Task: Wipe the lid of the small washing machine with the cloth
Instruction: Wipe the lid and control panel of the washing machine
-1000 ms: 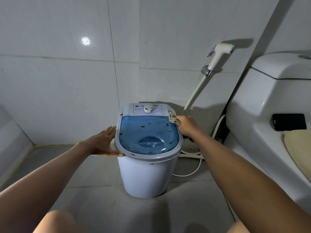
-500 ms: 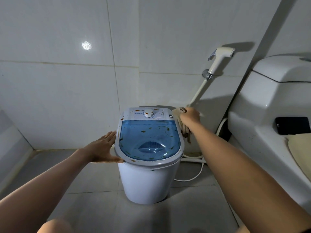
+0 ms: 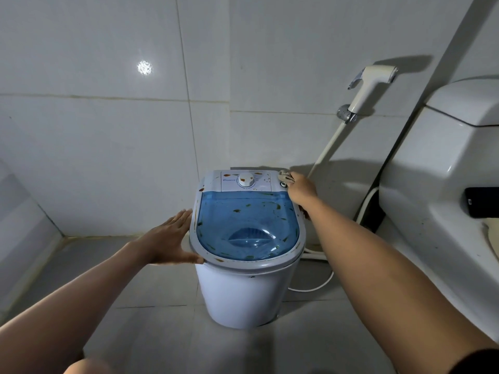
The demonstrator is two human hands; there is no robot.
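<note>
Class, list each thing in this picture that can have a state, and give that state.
Lid: closed, spotted with brown stains.
Cloth: bunched, pressed on the machine's back right corner.
Right hand: gripping the cloth.
Left hand: open, flat against the lid's left rim.
Sprayer: hung on its wall holder.

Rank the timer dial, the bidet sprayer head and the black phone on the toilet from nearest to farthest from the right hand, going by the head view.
From the right hand:
1. Timer dial, on the control panel, just left of the hand.
2. Bidet sprayer head, up on the wall, above and right.
3. Black phone, far right, on the toilet.
</note>
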